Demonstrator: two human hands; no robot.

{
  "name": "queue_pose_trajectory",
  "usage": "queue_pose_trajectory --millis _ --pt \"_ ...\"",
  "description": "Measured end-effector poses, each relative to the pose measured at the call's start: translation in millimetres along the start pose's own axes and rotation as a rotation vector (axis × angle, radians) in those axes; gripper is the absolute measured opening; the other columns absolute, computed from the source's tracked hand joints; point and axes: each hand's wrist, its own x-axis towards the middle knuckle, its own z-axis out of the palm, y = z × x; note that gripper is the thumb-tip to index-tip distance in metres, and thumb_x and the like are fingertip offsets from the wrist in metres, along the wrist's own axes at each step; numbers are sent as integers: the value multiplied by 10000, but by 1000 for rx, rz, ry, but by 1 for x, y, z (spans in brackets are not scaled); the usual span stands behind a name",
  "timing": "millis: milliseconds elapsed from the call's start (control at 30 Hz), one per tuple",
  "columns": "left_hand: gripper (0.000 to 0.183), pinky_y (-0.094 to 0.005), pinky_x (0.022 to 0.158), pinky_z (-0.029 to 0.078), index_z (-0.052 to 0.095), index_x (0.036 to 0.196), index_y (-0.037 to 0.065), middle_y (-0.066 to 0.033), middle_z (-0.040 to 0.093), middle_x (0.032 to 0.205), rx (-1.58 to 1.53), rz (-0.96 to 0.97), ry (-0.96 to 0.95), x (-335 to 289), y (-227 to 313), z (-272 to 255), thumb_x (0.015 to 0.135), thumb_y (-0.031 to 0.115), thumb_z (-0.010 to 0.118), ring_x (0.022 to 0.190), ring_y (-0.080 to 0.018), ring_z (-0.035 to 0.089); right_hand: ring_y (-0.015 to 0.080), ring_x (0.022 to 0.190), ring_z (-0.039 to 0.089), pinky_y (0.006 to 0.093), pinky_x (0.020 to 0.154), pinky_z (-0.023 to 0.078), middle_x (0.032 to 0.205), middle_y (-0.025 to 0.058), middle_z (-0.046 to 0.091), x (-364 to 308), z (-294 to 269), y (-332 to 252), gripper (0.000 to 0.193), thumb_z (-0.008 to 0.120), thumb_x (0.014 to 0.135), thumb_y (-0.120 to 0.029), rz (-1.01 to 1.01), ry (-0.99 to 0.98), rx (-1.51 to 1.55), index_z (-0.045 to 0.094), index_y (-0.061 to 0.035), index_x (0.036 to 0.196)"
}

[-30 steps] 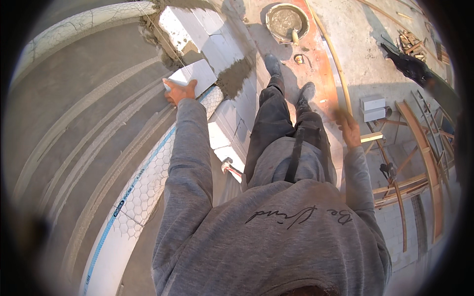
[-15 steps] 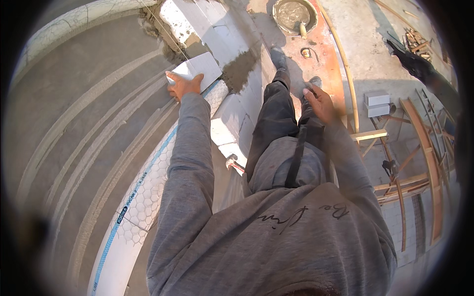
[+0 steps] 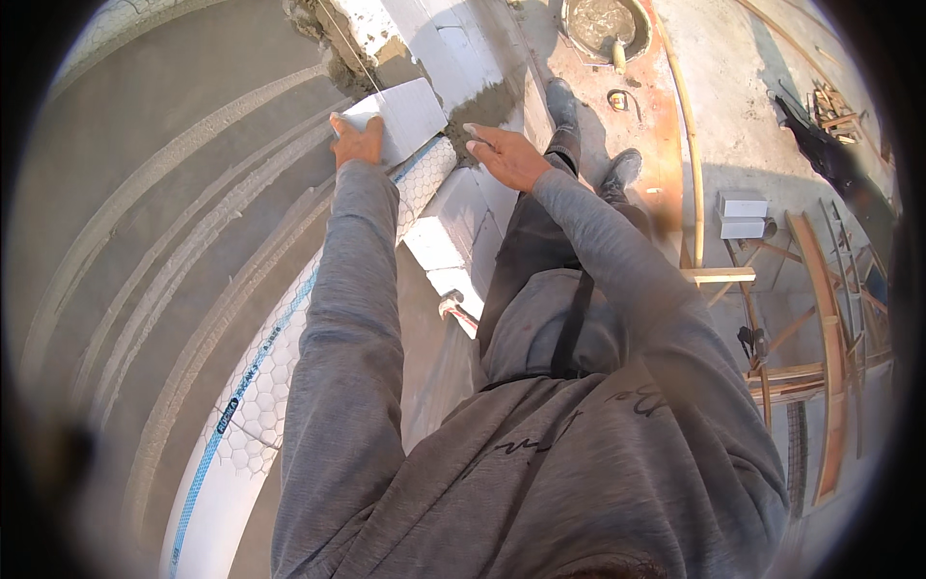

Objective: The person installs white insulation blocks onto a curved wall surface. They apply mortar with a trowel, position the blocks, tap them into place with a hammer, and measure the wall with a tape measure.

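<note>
A white building block (image 3: 410,108) sits at the wall's left edge, next to a taut string (image 3: 349,43). My left hand (image 3: 357,143) grips its near left end, with the thumb against the top face. Reaching in from the right, my right hand (image 3: 509,157) is open, fingers stretched toward the block but apart from it. Below those fingers, grey wet mortar (image 3: 473,121) is spread on the wall of white blocks (image 3: 449,53). A roll of white sheeting with hexagonal wire mesh (image 3: 424,188) runs under the block's near edge.
A round tub of mortar (image 3: 603,21) with a handled tool (image 3: 618,56) stands beyond my boots, near a tape measure (image 3: 617,99). A hammer (image 3: 456,311) lies by the near blocks. Bamboo pole (image 3: 690,145), timber (image 3: 719,275) and a ladder (image 3: 849,280) stand right.
My right hand has swung left from over my leg to beside the block and mortar. My left hand stays on the block. The view has shifted slightly.
</note>
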Motion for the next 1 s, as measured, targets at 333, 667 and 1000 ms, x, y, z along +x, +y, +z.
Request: queue_pose_trajectory --millis 333,667,1000 --pt "1004 -447 1082 391 76 1556 73 -392 362 1415 76 -14 1 -3 -4 -2 822 512 601 1272 -470 481 399 1295 471 429 1077 377 1375 290 492 43 76 -37 796 571 885 -553 9 9 -210 448 57 1381" --pt "1015 -432 1076 403 106 1547 43 -341 471 1372 100 -10 -45 -9 1 -12 815 516 625 1260 -425 518 368 1258 520 409 1061 396 1327 274 546 57 51 -33 816 549 877 -575 71 -152 -179 463 58 1384" --pt "1030 -428 1083 401 136 1531 -4 -323 485 1372 140 56 -1 5 -2 -11 813 543 632 1265 -425 513 338 1223 552 384 1065 393 1322 230 571 86 4 -29 757 531 909 -549 -8 35 -30 468 19 1406"
